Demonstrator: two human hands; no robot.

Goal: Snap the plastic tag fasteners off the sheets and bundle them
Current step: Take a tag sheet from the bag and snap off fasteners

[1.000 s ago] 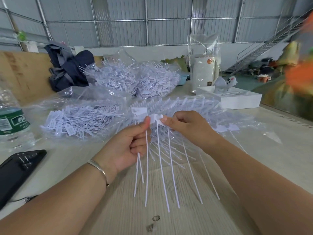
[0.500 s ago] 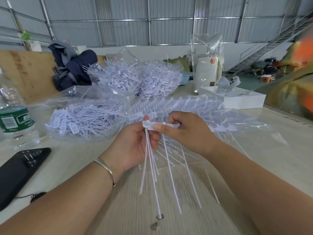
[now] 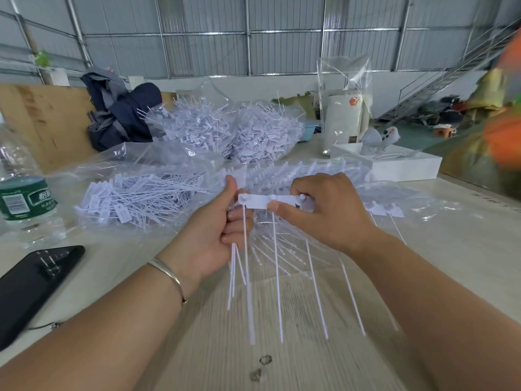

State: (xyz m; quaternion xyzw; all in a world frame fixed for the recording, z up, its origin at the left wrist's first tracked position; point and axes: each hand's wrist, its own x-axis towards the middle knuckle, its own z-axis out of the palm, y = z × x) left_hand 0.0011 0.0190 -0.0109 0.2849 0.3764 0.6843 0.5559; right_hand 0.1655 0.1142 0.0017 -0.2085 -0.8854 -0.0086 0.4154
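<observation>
**Inspector:** Start nearest. What lies below the fingers?

**Assistant:** A pale wood-grain table (image 3: 282,371) with two small dark marks. White tails hang from the fingers down toward it; their lower ends blur.

**Inspector:** The left hand?

**Assistant:** The left hand (image 3: 208,235), a bracelet (image 3: 169,275) on its wrist, has its fingers curled round a bunch of loose fasteners (image 3: 233,277). The heads are hidden inside the fist, so no count is possible. Its thumb stands up against the left end of the strip.

**Inspector:** The right hand?

**Assistant:** The right hand (image 3: 327,213) pinches the strip of joined fasteners (image 3: 259,201), thumb on the front face, fingers curled over the top edge. The strip's right end is hidden behind those fingers. Both hands hold it above the table.

**Inspector:** Left of the fingers?

**Assistant:** A black phone (image 3: 33,283), cut off by the frame edge, and a water bottle (image 3: 22,193), also cropped.

**Inspector:** Beyond the fingers?

**Assistant:** A clear bag of separated tags (image 3: 141,198) to the left; further sheets (image 3: 304,172) under clear film directly behind, partly hidden by both hands. Farther back, two heaped bags of tags (image 3: 225,134), a white box (image 3: 403,167), a dark bundle of cloth (image 3: 124,117). At the right edge, an orange blur I cannot identify.
</observation>
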